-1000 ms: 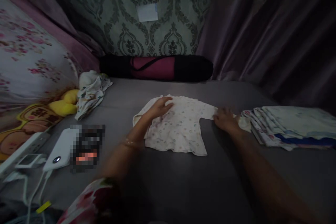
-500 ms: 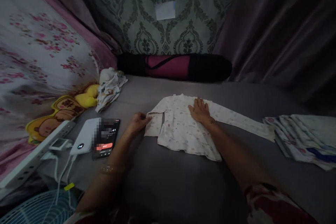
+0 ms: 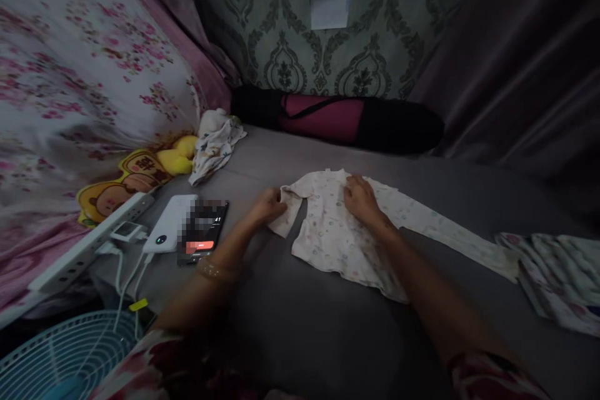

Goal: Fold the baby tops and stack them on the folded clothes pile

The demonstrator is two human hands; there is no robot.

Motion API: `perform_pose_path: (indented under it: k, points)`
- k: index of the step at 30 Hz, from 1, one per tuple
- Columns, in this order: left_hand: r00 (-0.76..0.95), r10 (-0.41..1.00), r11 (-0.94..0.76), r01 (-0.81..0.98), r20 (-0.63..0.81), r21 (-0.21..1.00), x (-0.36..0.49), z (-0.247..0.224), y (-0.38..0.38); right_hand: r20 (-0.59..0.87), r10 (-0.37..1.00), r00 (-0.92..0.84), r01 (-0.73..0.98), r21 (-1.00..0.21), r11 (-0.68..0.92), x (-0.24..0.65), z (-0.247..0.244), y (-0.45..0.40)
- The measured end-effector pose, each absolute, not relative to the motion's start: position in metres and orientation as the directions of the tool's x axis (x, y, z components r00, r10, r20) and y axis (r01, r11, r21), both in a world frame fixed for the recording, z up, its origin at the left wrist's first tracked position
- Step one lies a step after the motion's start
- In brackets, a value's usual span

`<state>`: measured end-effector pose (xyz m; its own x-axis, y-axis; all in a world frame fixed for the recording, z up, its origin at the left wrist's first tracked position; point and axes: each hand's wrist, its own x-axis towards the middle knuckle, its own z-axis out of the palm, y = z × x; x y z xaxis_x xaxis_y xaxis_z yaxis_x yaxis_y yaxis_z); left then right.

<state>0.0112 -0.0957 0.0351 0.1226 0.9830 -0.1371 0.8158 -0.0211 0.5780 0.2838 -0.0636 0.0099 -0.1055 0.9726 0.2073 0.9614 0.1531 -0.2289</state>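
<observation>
A small white long-sleeved shirt [image 3: 328, 225] with a faint print lies spread on the grey bed sheet [image 3: 300, 319]. My left hand [image 3: 269, 206] has its fingers closed on the left-side sleeve, which is folded downward. On the upper chest of the shirt, near the collar, rests my right hand [image 3: 362, 200], its fingers bent and drawn together on the fabric. The other sleeve stretches out to the right, its cuff reaching a stack of folded clothes [image 3: 562, 275].
To the left lie a phone [image 3: 205, 231], a white power bank [image 3: 171, 225] with cables and a power strip [image 3: 89, 244]. A blue fan [image 3: 65, 356] stands at lower left. Yellow plush toys [image 3: 135, 178] and a crumpled cloth [image 3: 215, 150] sit behind; a long black-and-pink bag [image 3: 323, 117] lies along the wall.
My right hand's fingers, spread flat before, are now bent and gathered on the shirt. My left hand has raised the sleeve slightly. The view has turned a little left.
</observation>
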Motion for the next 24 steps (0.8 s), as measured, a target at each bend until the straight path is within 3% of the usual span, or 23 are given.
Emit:
perform_pose_path:
  k: [5, 9, 11, 13, 16, 18, 24]
  points:
    - [0.12, 0.989, -0.144, 0.932, 0.092, 0.334, -0.008, 0.053, -0.075, 0.109, 0.974, -0.2, 0.917, -0.329, 0.225, 0.246, 0.011, -0.054]
    - [0.208, 0.927, -0.238, 0.969, 0.313, 0.062, -0.025, 0.058, -0.061, 0.11, 0.975, -0.192, 0.919, -0.329, 0.218, 0.224, 0.006, -0.054]
    - [0.282, 0.897, -0.277, 0.959, 0.341, -0.066, -0.033, 0.054, -0.06, 0.102, 0.979, -0.177, 0.928, -0.313, 0.201, 0.219, 0.002, -0.056]
    - [0.327, 0.914, -0.3, 0.943, 0.24, -0.142, -0.042, 0.048, -0.063, 0.092, 0.98, -0.174, 0.935, -0.297, 0.194, 0.217, -0.001, -0.058]
    - [0.278, 0.961, -0.272, 0.947, 0.012, -0.174, -0.056, 0.042, -0.068, 0.075, 0.98, -0.183, 0.939, -0.283, 0.197, 0.217, -0.003, -0.058]
    - [0.21, 0.975, -0.217, 0.967, -0.07, -0.13, -0.065, 0.043, -0.066, 0.073, 0.978, -0.194, 0.937, -0.283, 0.207, 0.218, -0.002, -0.056]
    - [-0.066, 0.997, 0.069, 0.996, -0.047, 0.058, -0.088, 0.037, -0.034, 0.072, 0.98, -0.184, 0.939, -0.283, 0.197, 0.211, 0.0, -0.042]
